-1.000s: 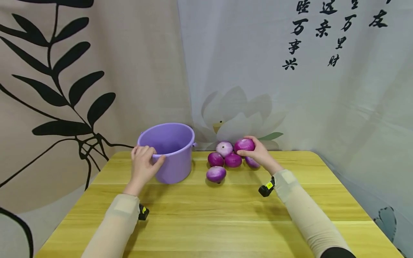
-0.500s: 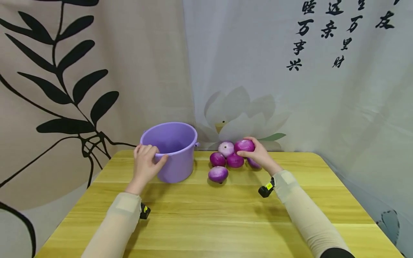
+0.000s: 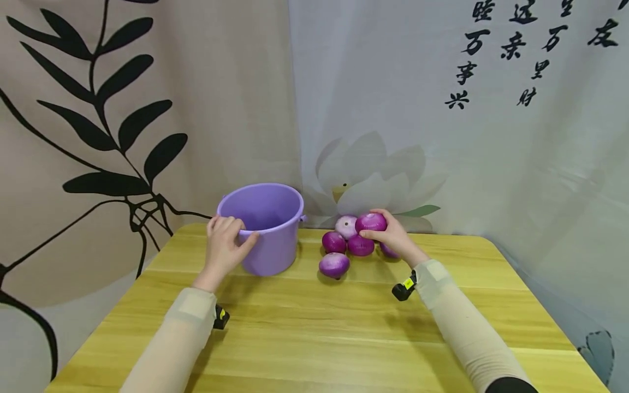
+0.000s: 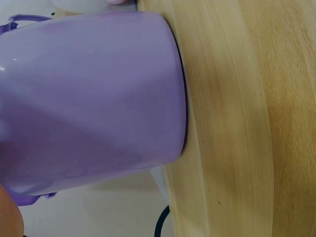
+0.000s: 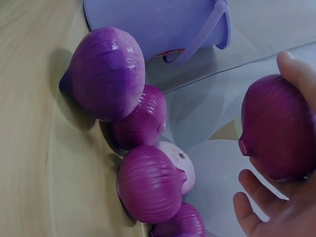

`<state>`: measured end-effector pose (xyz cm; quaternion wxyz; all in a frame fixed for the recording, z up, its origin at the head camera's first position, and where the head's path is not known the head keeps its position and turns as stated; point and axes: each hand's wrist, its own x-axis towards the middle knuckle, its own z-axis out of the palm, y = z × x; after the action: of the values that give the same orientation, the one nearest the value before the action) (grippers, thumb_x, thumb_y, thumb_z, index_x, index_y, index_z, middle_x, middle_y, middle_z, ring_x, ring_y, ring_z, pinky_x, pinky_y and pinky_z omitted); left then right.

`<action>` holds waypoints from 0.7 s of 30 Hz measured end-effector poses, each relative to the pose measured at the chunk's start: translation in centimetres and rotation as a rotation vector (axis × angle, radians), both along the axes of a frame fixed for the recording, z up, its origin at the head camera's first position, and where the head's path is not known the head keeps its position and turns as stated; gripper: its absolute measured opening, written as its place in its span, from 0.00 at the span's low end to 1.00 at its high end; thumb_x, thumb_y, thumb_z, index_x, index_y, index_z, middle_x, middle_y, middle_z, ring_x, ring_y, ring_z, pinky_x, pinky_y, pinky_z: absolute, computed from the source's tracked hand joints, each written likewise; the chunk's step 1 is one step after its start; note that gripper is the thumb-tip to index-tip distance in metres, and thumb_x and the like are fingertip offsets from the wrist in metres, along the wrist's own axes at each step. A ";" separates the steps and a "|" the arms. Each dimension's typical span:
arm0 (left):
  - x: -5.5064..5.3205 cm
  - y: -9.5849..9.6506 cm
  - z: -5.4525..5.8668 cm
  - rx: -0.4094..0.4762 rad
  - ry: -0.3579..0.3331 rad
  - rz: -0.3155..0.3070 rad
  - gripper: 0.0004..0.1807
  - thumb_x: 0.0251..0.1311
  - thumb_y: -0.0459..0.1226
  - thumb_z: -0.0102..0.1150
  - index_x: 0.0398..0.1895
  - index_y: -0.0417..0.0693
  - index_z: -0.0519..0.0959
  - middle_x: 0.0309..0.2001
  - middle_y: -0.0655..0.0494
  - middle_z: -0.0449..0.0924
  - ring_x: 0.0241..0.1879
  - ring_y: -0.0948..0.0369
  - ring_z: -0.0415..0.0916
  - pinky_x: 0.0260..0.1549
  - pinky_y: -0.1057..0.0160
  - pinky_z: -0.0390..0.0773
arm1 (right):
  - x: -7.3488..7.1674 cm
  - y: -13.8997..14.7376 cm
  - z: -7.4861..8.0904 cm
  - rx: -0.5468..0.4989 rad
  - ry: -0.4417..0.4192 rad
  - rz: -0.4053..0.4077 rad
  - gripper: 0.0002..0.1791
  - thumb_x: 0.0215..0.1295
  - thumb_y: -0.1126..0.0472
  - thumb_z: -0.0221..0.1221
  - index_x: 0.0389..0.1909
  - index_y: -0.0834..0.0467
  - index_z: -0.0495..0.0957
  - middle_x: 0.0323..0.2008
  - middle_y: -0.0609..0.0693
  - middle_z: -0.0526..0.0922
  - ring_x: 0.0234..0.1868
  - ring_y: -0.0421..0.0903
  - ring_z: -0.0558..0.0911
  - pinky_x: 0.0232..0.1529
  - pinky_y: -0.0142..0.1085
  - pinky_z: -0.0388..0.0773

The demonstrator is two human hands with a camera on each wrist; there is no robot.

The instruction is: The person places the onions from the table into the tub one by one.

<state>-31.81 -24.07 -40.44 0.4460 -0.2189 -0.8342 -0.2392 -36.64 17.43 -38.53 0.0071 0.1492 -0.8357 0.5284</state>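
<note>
A purple bucket stands upright at the back left of the table. My left hand grips its near rim, fingers over the edge and thumb outside; in the left wrist view the bucket wall fills much of the picture. My right hand holds a purple onion just above the pile. The right wrist view shows that onion raised off the table, with thumb and fingers around it. Below lie several more onions, the nearest one in front and a paler one behind.
The wooden table carries the bucket and onions near its back edge. Close behind hangs a printed cloth backdrop. Another onion lies partly hidden behind the right hand. Small black cameras sit at both wrists.
The head view has turned slightly, so backdrop, bucket and pile appear further right. The right hand with its onion has shifted a little left relative to the pile. The left hand keeps its grip.
</note>
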 end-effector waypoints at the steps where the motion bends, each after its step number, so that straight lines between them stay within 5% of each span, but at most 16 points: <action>1: 0.0 0.0 0.1 -0.003 -0.003 0.001 0.26 0.60 0.61 0.50 0.21 0.49 0.65 0.22 0.58 0.61 0.29 0.53 0.62 0.59 0.37 0.51 | 0.0 0.0 0.0 -0.002 0.004 -0.001 0.44 0.53 0.55 0.70 0.68 0.59 0.60 0.59 0.67 0.70 0.57 0.61 0.75 0.57 0.50 0.71; 21: -0.1 0.1 0.1 -0.005 -0.011 0.002 0.26 0.60 0.60 0.51 0.21 0.48 0.66 0.22 0.57 0.62 0.30 0.52 0.63 0.59 0.37 0.51 | 0.3 -0.6 1.6 -0.012 -0.044 0.022 0.44 0.55 0.59 0.69 0.69 0.64 0.57 0.61 0.70 0.67 0.59 0.65 0.72 0.58 0.54 0.69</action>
<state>-31.95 -24.01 -40.32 0.4413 -0.2178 -0.8373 -0.2380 -36.33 16.82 -36.92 -0.0162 0.1467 -0.8307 0.5368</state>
